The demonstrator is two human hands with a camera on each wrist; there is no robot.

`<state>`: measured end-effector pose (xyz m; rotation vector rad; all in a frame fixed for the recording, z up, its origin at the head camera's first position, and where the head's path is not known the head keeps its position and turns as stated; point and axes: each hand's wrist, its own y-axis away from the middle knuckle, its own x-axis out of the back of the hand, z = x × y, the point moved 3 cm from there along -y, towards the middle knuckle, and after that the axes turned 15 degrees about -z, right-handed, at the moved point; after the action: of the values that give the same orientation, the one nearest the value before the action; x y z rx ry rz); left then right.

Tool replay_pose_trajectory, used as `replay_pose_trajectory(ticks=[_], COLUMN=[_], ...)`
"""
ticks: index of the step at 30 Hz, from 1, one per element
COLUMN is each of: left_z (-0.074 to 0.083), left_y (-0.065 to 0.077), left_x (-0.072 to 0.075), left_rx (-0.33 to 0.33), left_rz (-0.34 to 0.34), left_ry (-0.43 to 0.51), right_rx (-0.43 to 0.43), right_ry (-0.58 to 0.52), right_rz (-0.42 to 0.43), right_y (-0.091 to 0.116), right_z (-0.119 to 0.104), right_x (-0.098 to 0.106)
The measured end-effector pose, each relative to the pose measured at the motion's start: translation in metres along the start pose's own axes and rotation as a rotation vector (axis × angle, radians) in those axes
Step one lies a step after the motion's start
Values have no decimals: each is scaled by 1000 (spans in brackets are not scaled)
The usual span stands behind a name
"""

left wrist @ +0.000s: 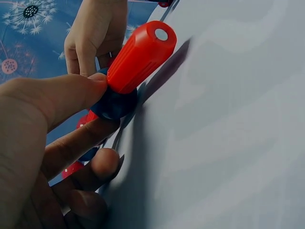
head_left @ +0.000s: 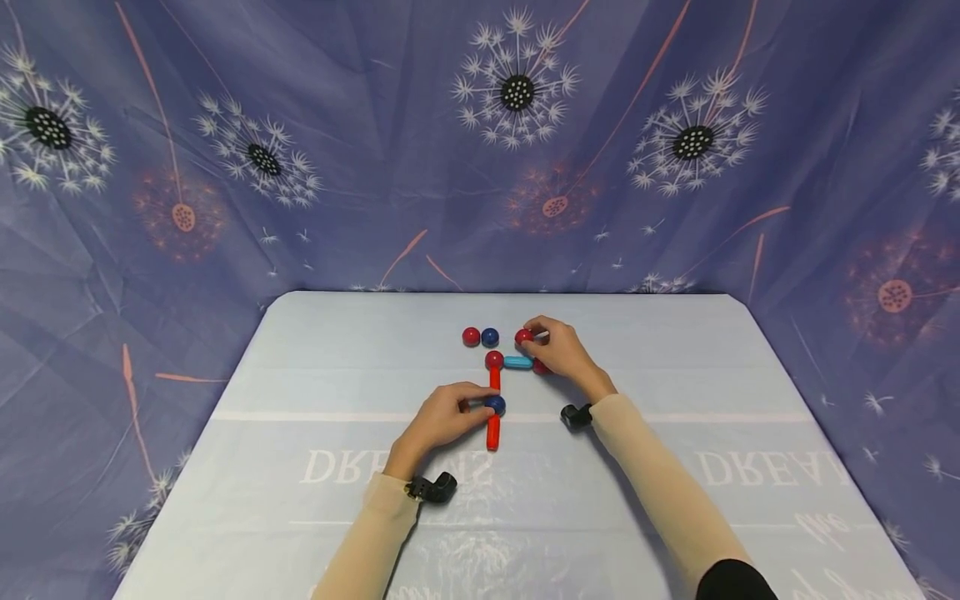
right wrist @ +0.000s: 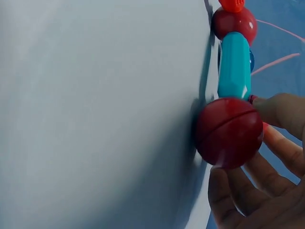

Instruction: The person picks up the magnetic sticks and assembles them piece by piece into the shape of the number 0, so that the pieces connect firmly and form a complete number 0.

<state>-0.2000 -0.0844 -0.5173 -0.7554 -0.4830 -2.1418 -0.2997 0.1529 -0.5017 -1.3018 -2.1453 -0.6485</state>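
Observation:
My left hand (head_left: 448, 413) pinches a blue ball (left wrist: 114, 102) between thumb and finger. From that ball a red rod (left wrist: 143, 55) points toward me, and another red rod (head_left: 495, 380) runs away to a red ball (head_left: 494, 360). A turquoise rod (right wrist: 234, 66) leads right from there to a second red ball (right wrist: 228, 133). Just beyond this end ball, my right hand (head_left: 561, 348) pinches another red ball (head_left: 523, 337) with its fingertips; in the right wrist view the end ball mostly hides it.
A loose red ball (head_left: 471, 337) and a loose blue ball (head_left: 490, 337) sit side by side behind the joined pieces. The white table (head_left: 300, 383) carries printed lettering. A purple dandelion-patterned cloth (head_left: 375, 150) hangs behind it.

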Motion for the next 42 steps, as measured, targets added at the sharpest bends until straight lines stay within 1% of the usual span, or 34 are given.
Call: replay_pose_trajectory(ticks=[5,11,15,21,23,28,33,39,42], left_z=[6,11,12,13,14,12,12,13,13], left_y=[-6,-13,-18,-25,-27,-30,-30,-30,-30], left_x=[-4,-7,-8,-9,-10,-12,-15,-17,-17], left_rx=[-13,-34,-34,-44,-48,-28,12,31,34], left_rz=[-22,-11,-12,-14,-7,25,51,74,81], left_ry=[-2,-28,-55,-36,-31,-39,-25,-15,-13], right_rx=[4,33,50,87,95,115,130,100,102], right_ry=[7,1,-8,-24,-32,-55,-57,-65,-71], right_rz=[10,58,94,111,112,110,89,42,-3], right_y=[8,23,34,53,60,76,91,109,117], right_z=[1,-4,-8,-14,-15,-18,-18,-14,-15], right_x=[3,10,14,14,12,3,-12,-27,-34])
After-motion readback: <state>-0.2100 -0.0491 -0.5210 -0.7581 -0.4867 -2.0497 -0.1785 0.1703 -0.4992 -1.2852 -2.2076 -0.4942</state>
